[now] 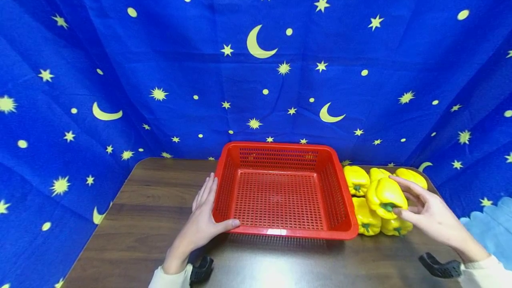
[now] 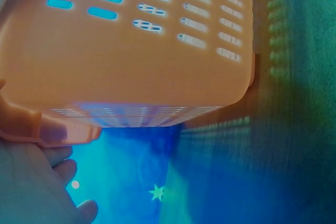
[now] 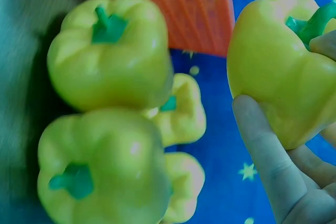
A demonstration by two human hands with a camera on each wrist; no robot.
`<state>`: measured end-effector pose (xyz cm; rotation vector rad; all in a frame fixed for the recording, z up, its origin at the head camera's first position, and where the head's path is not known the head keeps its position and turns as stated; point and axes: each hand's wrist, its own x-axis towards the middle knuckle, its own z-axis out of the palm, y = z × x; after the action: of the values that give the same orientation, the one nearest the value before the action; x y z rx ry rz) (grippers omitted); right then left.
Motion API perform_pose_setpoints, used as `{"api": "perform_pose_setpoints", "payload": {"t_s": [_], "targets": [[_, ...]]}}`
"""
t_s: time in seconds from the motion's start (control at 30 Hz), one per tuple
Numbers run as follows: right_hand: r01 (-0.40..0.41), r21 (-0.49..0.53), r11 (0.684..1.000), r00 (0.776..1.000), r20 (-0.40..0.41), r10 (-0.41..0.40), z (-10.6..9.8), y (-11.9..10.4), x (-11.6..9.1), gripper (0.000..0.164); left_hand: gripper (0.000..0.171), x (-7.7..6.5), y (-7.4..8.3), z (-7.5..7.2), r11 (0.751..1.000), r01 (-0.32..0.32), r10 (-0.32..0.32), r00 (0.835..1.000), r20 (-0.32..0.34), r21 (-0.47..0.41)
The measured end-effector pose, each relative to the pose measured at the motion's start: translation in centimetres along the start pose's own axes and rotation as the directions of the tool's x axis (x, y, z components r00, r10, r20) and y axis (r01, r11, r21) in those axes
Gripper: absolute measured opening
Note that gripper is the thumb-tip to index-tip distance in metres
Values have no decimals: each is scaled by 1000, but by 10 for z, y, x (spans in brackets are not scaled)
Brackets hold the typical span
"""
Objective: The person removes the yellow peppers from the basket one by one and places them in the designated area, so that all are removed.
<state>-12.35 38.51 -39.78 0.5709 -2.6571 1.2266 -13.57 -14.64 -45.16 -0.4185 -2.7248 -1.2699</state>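
A red plastic basket (image 1: 280, 235) with slotted walls stands on the table, and its bottom shows bare. My left hand (image 1: 203, 217) rests at its front left corner, the fingers straight along the outside of the left rim and the thumb lying over the front rim. In the left wrist view the hand (image 2: 26, 182) is beside the basket wall (image 2: 126, 72). My right hand (image 1: 434, 217) grips a yellow bell pepper (image 1: 385, 194) with a green stem, thumb near the stem. In the right wrist view this pepper (image 3: 278, 66) is raised apart from the others.
Several more yellow bell peppers (image 1: 366, 218) sit close together on the table right of the basket, partly hidden by the held one. The brown wooden table (image 1: 152, 217) meets a blue curtain (image 1: 184, 57) with stars and moons behind and at the sides.
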Motion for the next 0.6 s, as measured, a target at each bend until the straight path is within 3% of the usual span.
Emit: {"api": "perform_pose_setpoints", "payload": {"t_s": [0.6], "targets": [[-146,-80,986,987,-75,140,-26,44,-25,70,126,0,-2,1,1000,-10,10,1000,0,5]]}}
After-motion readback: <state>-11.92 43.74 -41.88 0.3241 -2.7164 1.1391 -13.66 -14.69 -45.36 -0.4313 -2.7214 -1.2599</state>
